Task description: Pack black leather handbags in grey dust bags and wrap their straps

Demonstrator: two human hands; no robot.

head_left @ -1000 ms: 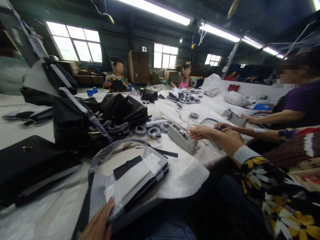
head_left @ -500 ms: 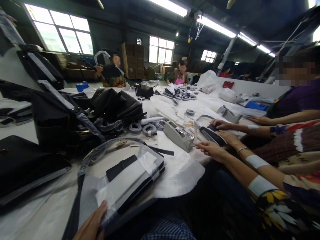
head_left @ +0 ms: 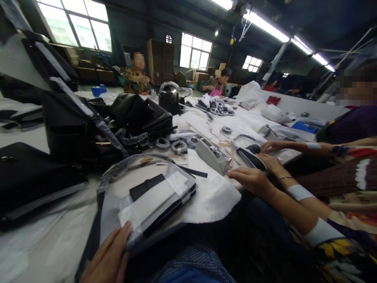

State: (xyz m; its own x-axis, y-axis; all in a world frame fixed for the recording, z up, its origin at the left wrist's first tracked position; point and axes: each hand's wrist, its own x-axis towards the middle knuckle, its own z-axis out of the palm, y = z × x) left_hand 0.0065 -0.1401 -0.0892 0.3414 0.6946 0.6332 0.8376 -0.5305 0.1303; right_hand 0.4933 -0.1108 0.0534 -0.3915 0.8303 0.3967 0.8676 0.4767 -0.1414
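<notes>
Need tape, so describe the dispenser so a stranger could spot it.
On the white table, look beyond and right of the plastic-wrapped bag under the left hand. The tape dispenser is the grey wedge beside coiled grey rolls, unlike the black bags.

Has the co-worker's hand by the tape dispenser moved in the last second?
Yes. The co-worker's hand was at the tape dispenser; now it lies apart from it, drawn back to its right, nearer the camera.
</notes>
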